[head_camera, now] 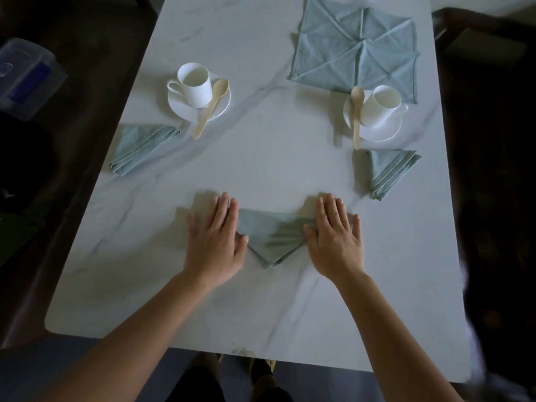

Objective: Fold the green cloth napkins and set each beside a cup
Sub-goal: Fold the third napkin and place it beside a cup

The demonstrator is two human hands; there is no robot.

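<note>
Both ends of the green napkin (pixel 272 236) are hidden under the hands. Only its middle and its pointed tip, which aims at the near edge of the table (pixel 261 158), can be seen. The left hand (pixel 216 242) lies flat on the left end, fingers straight and close together, pressing down. The right hand (pixel 336 239) lies flat on the right end in the same way.

At the far end a pile of unfolded napkins (pixel 353 50) is cut off by the top of the picture. The room around the table is very dark. A clear plastic box (pixel 26 76) shows on the left, blurry, and a dark chair (pixel 478 39) on the far right. Under the near table edge there may be feet, but they are too dark to tell.

On the left a white cup (pixel 195 85) stands on a saucer (pixel 177 107), and a wooden spoon (pixel 210 108) leans off the saucer onto the table. A folded napkin (pixel 139 147) lies just near of them, by the left edge. On the right a second cup (pixel 380 107) sits on its saucer (pixel 383 133) with a second spoon (pixel 356 117) on its left side. Another folded napkin (pixel 388 172) lies just near of that saucer.
</note>
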